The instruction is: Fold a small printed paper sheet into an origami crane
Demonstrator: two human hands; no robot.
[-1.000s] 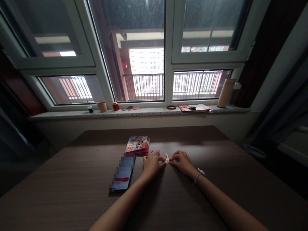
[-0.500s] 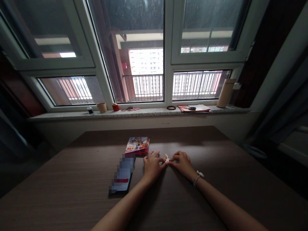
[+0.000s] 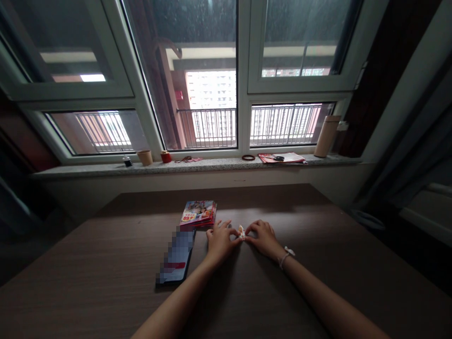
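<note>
Left hand (image 3: 221, 242) + right hand (image 3: 263, 239): fingertips pinch small patterned piece (image 3: 242, 232), right of phone (image 3: 178, 254); booklet stack (image 3: 197, 213) just beyond phone

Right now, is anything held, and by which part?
A small colourful piece, probably paper, by its lower sides: left hand on one, right hand on the other.

Head-worn view, forward and down across table (image 3: 247, 296).

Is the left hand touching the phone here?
Apart: the head view shows a strip of bare brown tabletop between the left hand and the phone.
</note>
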